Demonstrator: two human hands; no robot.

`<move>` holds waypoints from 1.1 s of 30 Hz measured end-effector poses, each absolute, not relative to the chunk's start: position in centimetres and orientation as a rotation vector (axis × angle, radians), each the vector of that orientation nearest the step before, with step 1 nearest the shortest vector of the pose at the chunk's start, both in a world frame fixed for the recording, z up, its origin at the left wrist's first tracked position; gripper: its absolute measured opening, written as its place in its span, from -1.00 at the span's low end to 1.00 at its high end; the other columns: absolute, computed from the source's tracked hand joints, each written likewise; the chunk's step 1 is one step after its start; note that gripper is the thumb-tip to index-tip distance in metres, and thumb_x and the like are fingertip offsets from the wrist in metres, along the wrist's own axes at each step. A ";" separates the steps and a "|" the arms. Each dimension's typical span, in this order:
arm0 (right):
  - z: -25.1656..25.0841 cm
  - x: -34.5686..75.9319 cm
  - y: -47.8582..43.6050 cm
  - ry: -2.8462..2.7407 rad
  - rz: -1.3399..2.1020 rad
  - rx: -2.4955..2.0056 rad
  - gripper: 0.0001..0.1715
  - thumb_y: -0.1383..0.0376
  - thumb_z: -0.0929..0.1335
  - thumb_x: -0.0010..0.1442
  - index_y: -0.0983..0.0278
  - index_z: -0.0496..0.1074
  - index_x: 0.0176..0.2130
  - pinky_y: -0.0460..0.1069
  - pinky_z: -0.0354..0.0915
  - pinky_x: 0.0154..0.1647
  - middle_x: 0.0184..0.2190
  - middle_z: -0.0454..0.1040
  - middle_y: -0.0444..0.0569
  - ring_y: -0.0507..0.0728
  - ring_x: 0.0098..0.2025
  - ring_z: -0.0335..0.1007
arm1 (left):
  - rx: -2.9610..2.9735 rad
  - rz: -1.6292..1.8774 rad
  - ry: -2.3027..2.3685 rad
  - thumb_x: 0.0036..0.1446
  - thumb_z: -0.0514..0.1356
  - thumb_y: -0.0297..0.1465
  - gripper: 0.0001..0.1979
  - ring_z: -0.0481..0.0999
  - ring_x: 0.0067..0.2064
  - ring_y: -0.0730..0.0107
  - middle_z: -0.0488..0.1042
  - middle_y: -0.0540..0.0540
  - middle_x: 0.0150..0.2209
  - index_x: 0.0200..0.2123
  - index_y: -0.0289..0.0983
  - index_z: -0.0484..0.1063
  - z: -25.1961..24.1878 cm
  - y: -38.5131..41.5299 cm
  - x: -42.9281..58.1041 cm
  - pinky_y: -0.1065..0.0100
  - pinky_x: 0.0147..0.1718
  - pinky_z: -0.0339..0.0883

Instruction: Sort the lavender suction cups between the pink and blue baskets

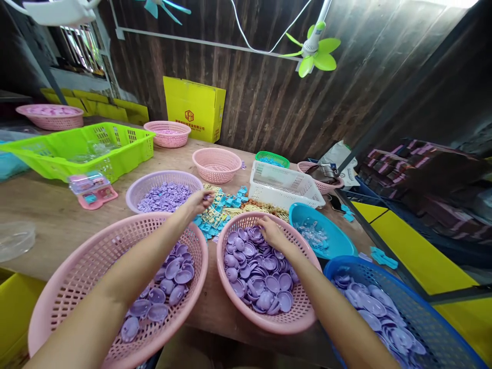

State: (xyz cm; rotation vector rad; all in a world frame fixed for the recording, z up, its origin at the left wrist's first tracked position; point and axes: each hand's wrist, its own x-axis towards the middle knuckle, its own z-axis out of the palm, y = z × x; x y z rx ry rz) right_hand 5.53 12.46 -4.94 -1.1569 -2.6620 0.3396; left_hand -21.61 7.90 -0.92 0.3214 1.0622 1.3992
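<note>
Shells (265, 300) sit in the middle basket (274, 325) under our curled right hand (272, 233), its hold hidden, while beyond-left of that basket our left hand (200, 202) pinches a purple bit (208, 197) that slackening could drop.

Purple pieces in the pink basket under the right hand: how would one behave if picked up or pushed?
The purple pieces look thin-rimmed and dished, so one is probably light for its size. Their glossy surface may make them slightly slippery. Their rounded backs suggest one could rock if pushed.
</note>
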 end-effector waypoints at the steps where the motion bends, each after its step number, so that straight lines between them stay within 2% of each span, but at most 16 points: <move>1: -5.3 5.6 12.3 -2.716 0.297 -1.182 -0.66 0.53 0.22 0.02 0.27 0.40 -0.23 -0.06 0.17 -0.22 -0.16 0.35 0.03 0.10 -0.20 0.30 | 0.335 1.459 1.174 0.08 -0.01 -0.64 -0.82 0.08 -0.69 0.68 0.14 0.08 -0.67 -0.53 -0.33 0.17 -0.5 7.8 -23.2 0.66 -0.77 -0.09; 3: -5.7 5.6 12.0 -2.776 0.223 -1.217 -0.62 0.53 0.22 0.02 0.26 0.38 -0.17 -0.06 0.15 -0.27 -0.13 0.32 0.04 0.10 -0.22 0.30 | 0.372 1.552 1.425 0.06 0.00 -0.64 -0.83 0.21 -0.60 0.60 0.17 0.05 -0.64 -0.53 -0.32 0.18 0.1 7.4 -25.9 0.60 -0.64 0.12; 5: -5.7 5.5 11.9 -2.792 0.190 -1.218 -0.67 0.51 0.24 0.02 0.26 0.37 -0.20 -0.07 0.13 -0.30 -0.16 0.31 0.03 0.09 -0.25 0.28 | 0.433 1.604 1.651 -0.01 0.05 -0.64 -0.87 0.35 -0.40 0.44 0.28 -0.02 -0.56 -0.51 -0.33 0.23 0.4 7.1 -27.5 0.46 -0.42 0.27; 6: -5.6 5.5 11.9 -2.793 0.193 -1.209 -0.71 0.50 0.25 0.01 0.27 0.37 -0.24 -0.07 0.12 -0.32 -0.18 0.31 0.02 0.09 -0.27 0.27 | 0.480 1.614 1.745 -0.05 0.07 -0.65 -0.88 0.38 -0.27 0.34 0.34 -0.07 -0.48 -0.48 -0.34 0.26 0.4 7.0 -27.8 0.39 -0.30 0.28; 8: -5.5 5.7 11.9 -2.783 0.226 -1.175 -0.81 0.50 0.25 -0.01 0.28 0.34 -0.35 -0.07 0.10 -0.34 -0.24 0.31 -0.01 0.08 -0.29 0.24 | 0.606 1.619 1.875 -0.12 0.10 -0.68 -0.83 0.30 -0.02 0.19 0.41 -0.16 -0.29 -0.42 -0.36 0.33 0.4 6.9 -27.3 0.30 -0.09 0.20; 10: -5.3 6.1 11.7 -2.743 0.285 -1.147 -0.87 0.49 0.24 -0.01 0.28 0.29 -0.43 -0.07 0.09 -0.35 -0.31 0.31 -0.03 0.08 -0.32 0.22 | 0.742 1.614 1.922 -0.13 0.11 -0.68 -0.76 0.23 0.07 0.18 0.42 -0.18 -0.16 -0.33 -0.37 0.38 0.3 7.0 -25.2 0.30 0.02 0.11; 13: -5.2 7.0 11.0 -2.606 0.403 -1.140 -0.90 0.44 0.21 0.01 0.27 0.21 -0.49 -0.06 0.07 -0.37 -0.43 0.30 -0.06 0.07 -0.38 0.19 | 1.032 1.478 1.854 -0.06 0.12 -0.60 -0.77 0.37 -0.07 0.26 0.48 -0.14 -0.23 -0.28 -0.35 0.44 -0.1 7.2 -20.0 0.32 -0.02 0.18; 16: -4.7 7.9 9.8 -2.443 0.533 -1.170 -0.91 0.38 0.20 0.00 0.25 0.16 -0.52 -0.05 0.07 -0.40 -0.52 0.28 -0.09 0.07 -0.43 0.18 | 1.497 1.077 1.578 0.03 0.10 -0.53 -0.75 0.45 -0.26 0.34 0.50 -0.14 -0.29 -0.20 -0.37 0.45 -0.9 6.7 -14.0 0.32 -0.17 0.30; 19: -4.0 8.8 8.4 -2.289 0.646 -1.218 -0.88 0.29 0.19 0.02 0.25 0.16 -0.53 -0.06 0.06 -0.45 -0.56 0.28 -0.11 0.07 -0.48 0.17 | 1.461 0.831 1.165 0.08 0.11 -0.41 -0.66 0.45 -0.36 0.43 0.48 -0.12 -0.29 -0.06 -0.38 0.38 -2.0 5.7 -9.5 0.35 -0.29 0.35; 21: -3.6 9.3 7.4 -2.211 0.690 -1.231 -0.83 0.25 0.19 0.02 0.24 0.16 -0.55 -0.06 0.06 -0.48 -0.58 0.28 -0.11 0.06 -0.50 0.17 | 1.313 0.753 0.909 0.05 0.17 -0.37 -0.63 0.45 -0.36 0.47 0.47 -0.10 -0.28 -0.04 -0.36 0.38 -2.8 5.1 -7.6 0.36 -0.27 0.36; 24: -3.4 10.1 6.5 -2.115 0.761 -1.267 -0.79 0.20 0.21 0.00 0.24 0.16 -0.58 -0.06 0.08 -0.52 -0.62 0.28 -0.12 0.05 -0.53 0.18 | 1.168 0.735 0.729 -0.08 0.28 -0.40 -0.62 0.43 -0.37 0.51 0.47 -0.05 -0.34 -0.12 -0.35 0.43 -3.8 5.0 -6.3 0.35 -0.21 0.34; 27: -3.8 10.7 6.1 -1.924 1.009 -1.345 -0.73 0.10 0.23 -0.01 0.23 0.18 -0.55 -0.07 0.09 -0.61 -0.68 0.26 -0.15 0.03 -0.63 0.17 | 1.122 0.727 0.754 -0.16 0.32 -0.46 -0.60 0.44 -0.41 0.51 0.45 0.01 -0.43 -0.15 -0.33 0.46 -4.3 5.0 -6.0 0.35 -0.23 0.33; 30: -4.1 11.1 6.0 -1.741 1.249 -1.353 -0.64 0.00 0.27 -0.05 0.24 0.19 -0.51 -0.08 0.13 -0.65 -0.71 0.28 -0.16 0.02 -0.69 0.18 | 1.134 0.725 0.797 -0.16 0.27 -0.54 -0.59 0.45 -0.42 0.49 0.44 0.03 -0.44 -0.14 -0.29 0.46 -4.0 4.8 -6.3 0.36 -0.27 0.34; 33: -4.1 11.1 5.5 -1.643 1.346 -1.304 -0.59 -0.03 0.31 -0.09 0.25 0.21 -0.48 -0.09 0.19 -0.64 -0.66 0.30 -0.16 0.02 -0.64 0.25 | 1.206 0.713 0.854 -0.16 0.18 -0.62 -0.56 0.43 -0.43 0.51 0.45 0.04 -0.44 -0.12 -0.28 0.46 -3.6 4.4 -6.5 0.40 -0.29 0.33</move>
